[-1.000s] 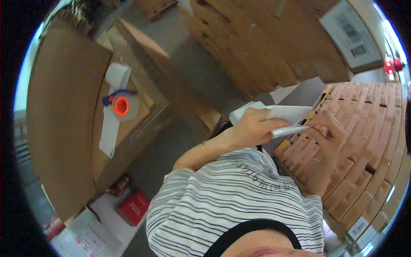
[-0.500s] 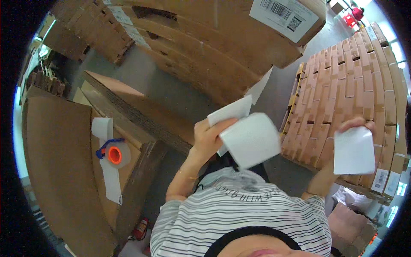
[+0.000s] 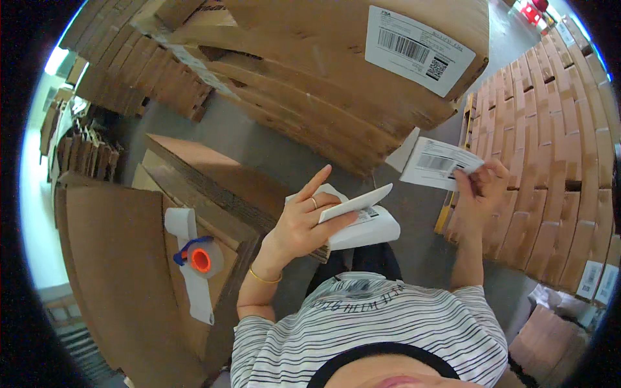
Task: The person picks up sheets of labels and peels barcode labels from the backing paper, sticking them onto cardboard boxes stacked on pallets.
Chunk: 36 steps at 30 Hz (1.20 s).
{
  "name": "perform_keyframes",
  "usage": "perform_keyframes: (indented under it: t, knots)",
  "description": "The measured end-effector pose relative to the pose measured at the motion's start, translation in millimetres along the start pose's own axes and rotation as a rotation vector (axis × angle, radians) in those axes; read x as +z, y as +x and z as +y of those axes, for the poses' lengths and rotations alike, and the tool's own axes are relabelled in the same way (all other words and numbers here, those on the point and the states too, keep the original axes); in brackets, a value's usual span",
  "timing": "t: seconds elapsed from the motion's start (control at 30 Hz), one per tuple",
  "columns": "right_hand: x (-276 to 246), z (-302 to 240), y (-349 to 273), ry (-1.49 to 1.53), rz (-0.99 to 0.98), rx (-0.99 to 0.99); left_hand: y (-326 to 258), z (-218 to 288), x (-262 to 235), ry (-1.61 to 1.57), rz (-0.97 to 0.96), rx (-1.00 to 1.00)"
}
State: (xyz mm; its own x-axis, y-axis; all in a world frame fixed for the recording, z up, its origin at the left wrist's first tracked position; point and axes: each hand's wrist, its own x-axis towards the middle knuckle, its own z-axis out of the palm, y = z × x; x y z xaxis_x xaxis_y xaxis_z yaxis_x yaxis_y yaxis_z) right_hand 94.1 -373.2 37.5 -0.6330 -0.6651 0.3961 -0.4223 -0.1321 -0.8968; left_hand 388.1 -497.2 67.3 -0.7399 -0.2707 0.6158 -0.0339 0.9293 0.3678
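My left hand (image 3: 294,226) grips a folded strip of white labels (image 3: 375,234) between thumb and fingers, its index finger pointing up and away. Printing shows on part of the strip. Farther right, my right hand (image 3: 480,189) pinches a single white barcode label (image 3: 440,163) by its near right corner, printed face up. That label is close to the corner of the large carton stack (image 3: 323,116), beside a white flap of paper (image 3: 402,152) sticking out from the stack's lower corner. Whether the label touches this flap I cannot tell.
A similar label (image 3: 419,50) is stuck on the stack's upper carton. At left, an orange-and-blue tape dispenser (image 3: 200,260) and a label strip (image 3: 197,301) lie on cardboard (image 3: 116,271). Pallet-loaded cartons (image 3: 537,149) rise at right. Grey floor (image 3: 213,129) shows between stacks.
My right hand has swung leftward and away from my body with its label, whose printed face now shows. My left hand has come slightly nearer, its index finger raised off the strip.
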Motion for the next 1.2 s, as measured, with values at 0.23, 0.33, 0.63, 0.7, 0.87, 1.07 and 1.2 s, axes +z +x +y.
perform_keyframes:
  t: [0.23, 0.33, 0.63, 0.7, 0.87, 1.07, 1.2]
  knots:
    - [83.8, 41.6, -22.5, -0.213, -0.059, -0.115, 5.4, -46.9, 3.1, -0.089, -0.213, 0.083]
    - [114.0, 55.4, -22.7, -0.051, 0.088, -0.111, 11.1, -72.6, 15.8, -0.155, -0.368, 0.209]
    - [142.0, 77.1, -4.9, -0.099, 0.266, -0.218, 39.4, -124.0, 63.5, -0.083, -0.549, 0.426]
    - [144.6, 82.4, -5.6, -0.318, 0.243, -0.311, 42.0, -127.7, 72.3, -0.076, -0.525, 0.448]
    - [155.7, 87.8, -3.8, 0.121, 0.308, -0.253, 45.5, -133.6, 87.7, -0.170, -0.353, 0.474]
    - [152.1, 89.6, -0.8, -0.128, 0.266, -0.341, 51.5, -137.6, 80.5, -0.112, -0.434, 0.464]
    - [155.0, 84.8, -0.3, -0.052, 0.290, -0.294, 55.4, -139.5, 78.7, -0.070, -0.476, 0.476]
